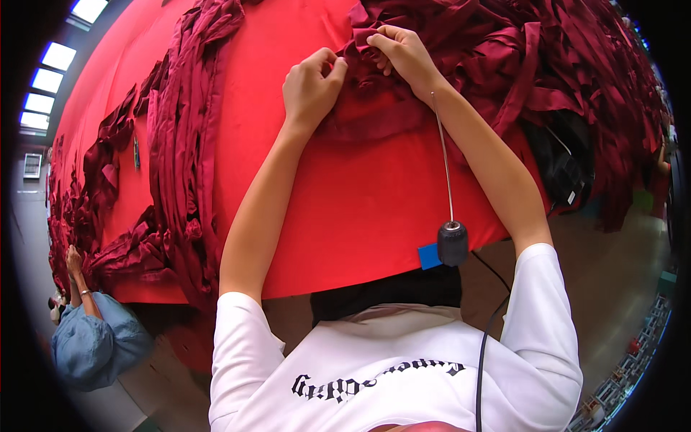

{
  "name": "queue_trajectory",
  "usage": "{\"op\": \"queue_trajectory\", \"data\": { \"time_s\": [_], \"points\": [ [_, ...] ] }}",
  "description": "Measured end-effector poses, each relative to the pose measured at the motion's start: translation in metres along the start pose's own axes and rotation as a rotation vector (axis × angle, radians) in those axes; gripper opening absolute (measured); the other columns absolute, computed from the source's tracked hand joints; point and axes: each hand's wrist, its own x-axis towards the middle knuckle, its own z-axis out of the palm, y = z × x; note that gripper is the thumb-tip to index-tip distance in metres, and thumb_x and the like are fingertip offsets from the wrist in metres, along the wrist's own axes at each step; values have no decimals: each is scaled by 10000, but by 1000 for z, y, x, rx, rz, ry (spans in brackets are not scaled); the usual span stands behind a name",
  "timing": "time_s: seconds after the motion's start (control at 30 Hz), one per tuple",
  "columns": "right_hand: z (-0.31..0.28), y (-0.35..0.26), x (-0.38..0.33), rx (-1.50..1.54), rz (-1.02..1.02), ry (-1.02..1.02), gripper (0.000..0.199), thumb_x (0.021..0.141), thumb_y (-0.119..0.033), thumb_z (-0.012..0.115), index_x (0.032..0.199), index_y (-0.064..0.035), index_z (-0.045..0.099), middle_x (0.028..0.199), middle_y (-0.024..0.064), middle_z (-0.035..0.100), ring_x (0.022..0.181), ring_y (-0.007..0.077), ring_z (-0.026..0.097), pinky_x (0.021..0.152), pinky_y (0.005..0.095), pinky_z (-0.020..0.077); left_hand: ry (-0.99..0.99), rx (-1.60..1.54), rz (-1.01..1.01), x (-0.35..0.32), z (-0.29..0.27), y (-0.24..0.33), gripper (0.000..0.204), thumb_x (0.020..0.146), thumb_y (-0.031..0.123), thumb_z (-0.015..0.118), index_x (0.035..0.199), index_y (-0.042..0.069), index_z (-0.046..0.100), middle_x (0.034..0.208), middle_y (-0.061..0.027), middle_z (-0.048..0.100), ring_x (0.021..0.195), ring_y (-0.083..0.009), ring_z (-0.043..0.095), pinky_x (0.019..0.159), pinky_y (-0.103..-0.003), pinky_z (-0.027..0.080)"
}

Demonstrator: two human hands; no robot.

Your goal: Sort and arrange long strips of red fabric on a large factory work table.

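Note:
A strip of dark red fabric (363, 54) lies at the far middle of the red-covered table (360, 201), bunched between my two hands. My right hand (409, 59) pinches its upper edge between thumb and fingers. Close by on the left, my left hand (311, 90) is closed, its fingers curled against the thumb at the fabric's left edge. The fingertips partly hide what each hand grips. Below my hands, a looser fold of the same fabric (374, 122) droops over the red cover.
Tangled dark red strips (518, 50) cover the far right, with a black object (565, 165) beneath. Long strips (183, 137) run along the left. A thin metal rod on a black base (452, 245) stands near the front edge. Another person in blue (97, 338) handles fabric at far left.

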Motion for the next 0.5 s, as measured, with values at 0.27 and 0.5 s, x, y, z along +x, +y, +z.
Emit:
{"op": "queue_trajectory", "data": {
  "time_s": [0.27, 0.5],
  "points": [
    [18, 3, -8, -492, -328, 57, 241, 872, -204, 648, 885, 36, 643, 734, 192, 668, 635, 287, 659, 614, 375, 500, -47, 141, 56, -4, -2, 4, 242, 885, 345, 635, 869, 112, 699, 723, -119, 701, 711, -348, 684, 644, -462, 512],
    [18, 9, -6, -529, -372, 45, 187, 913, -161, 635, 907, 26, 622, 711, 151, 640, 593, 182, 588, 576, 329, 457, -22, 173, 86, -5, 1, 0, 239, 903, 343, 658, 895, 106, 690, 649, -66, 649, 597, -240, 635, 584, -381, 469]
  ]
}}
